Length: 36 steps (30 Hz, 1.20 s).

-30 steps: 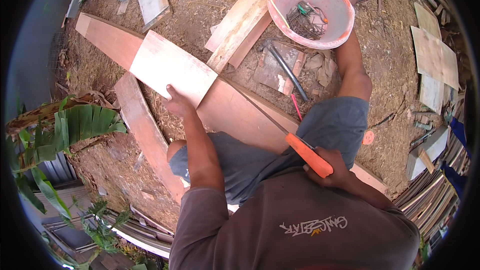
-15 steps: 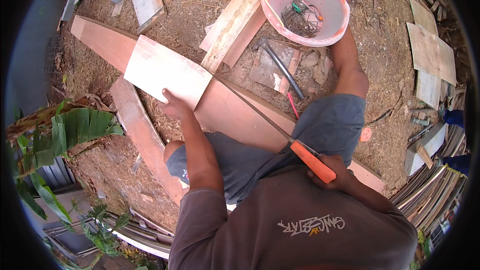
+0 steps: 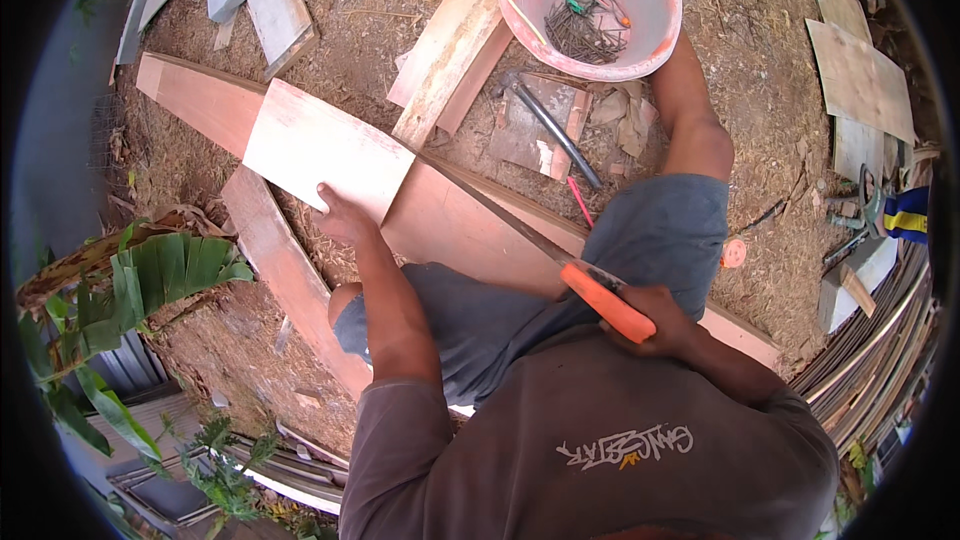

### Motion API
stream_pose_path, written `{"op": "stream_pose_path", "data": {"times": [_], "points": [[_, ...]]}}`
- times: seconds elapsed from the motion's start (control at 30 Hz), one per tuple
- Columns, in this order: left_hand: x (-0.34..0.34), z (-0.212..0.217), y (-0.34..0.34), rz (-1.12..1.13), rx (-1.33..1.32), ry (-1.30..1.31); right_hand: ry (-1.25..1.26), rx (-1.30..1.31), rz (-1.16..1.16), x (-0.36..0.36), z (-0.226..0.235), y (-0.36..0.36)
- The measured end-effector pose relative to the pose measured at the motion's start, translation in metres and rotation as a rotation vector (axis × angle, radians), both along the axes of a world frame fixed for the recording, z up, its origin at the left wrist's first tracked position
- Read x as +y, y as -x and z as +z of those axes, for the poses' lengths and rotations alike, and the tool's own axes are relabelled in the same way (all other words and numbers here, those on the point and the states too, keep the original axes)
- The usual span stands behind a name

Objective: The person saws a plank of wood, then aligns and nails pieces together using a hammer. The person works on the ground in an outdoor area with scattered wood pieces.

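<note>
A pale square board (image 3: 320, 148) lies on top of a long reddish plank (image 3: 450, 220) that runs across the dirt. My left hand (image 3: 340, 215) presses on the board's near edge. My right hand (image 3: 655, 325) grips the orange handle of a hand saw (image 3: 540, 250). The thin blade slants up and left, meeting the pale board at its right corner. My bent knee in grey shorts rests on the plank between the two hands.
A pink bucket (image 3: 640, 55) holding nails and small tools stands at the top. A hammer (image 3: 550, 125) and a red pencil (image 3: 580, 202) lie on scraps beside it. More boards (image 3: 860, 80) and stacked strips (image 3: 880, 340) sit right; green leaves (image 3: 150, 280) lie left.
The saw has been drawn back toward me, its handle lower and further right. My left hand stays on the pale board.
</note>
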<state>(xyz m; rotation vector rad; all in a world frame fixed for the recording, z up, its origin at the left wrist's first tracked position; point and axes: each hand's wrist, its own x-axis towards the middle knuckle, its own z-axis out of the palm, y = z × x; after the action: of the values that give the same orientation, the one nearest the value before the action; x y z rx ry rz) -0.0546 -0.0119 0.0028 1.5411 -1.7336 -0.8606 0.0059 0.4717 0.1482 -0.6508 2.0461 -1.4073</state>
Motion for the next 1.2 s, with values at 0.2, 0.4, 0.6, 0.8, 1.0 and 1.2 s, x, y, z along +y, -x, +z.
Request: {"op": "stream_pose_path", "data": {"times": [0.2, 0.4, 0.6, 0.8, 1.0, 1.2], "points": [[0.012, 0.002, -0.006, 0.008, 0.011, 0.120, 0.078, 0.028, -0.027, -0.102, -0.020, 0.062], [0.019, 0.008, -0.003, 0.088, 0.101, 0.018, 0.164, 0.055, -0.105, -0.178, -0.058, 0.096], [0.006, -0.002, -0.003, 0.046, -0.076, 0.095, 0.001, -0.080, -0.020, 0.022, 0.011, -0.015], [0.028, 0.008, -0.008, 0.051, -0.030, 0.164, 0.114, 0.055, -0.092, -0.177, -0.045, 0.112], [0.029, 0.018, -0.001, 0.113, -0.155, 0.035, 0.202, 0.085, -0.077, -0.118, -0.056, 0.055], [0.021, 0.004, -0.008, 0.108, -0.118, 0.078, -0.037, -0.023, 0.052, 0.022, 0.025, -0.012]]}}
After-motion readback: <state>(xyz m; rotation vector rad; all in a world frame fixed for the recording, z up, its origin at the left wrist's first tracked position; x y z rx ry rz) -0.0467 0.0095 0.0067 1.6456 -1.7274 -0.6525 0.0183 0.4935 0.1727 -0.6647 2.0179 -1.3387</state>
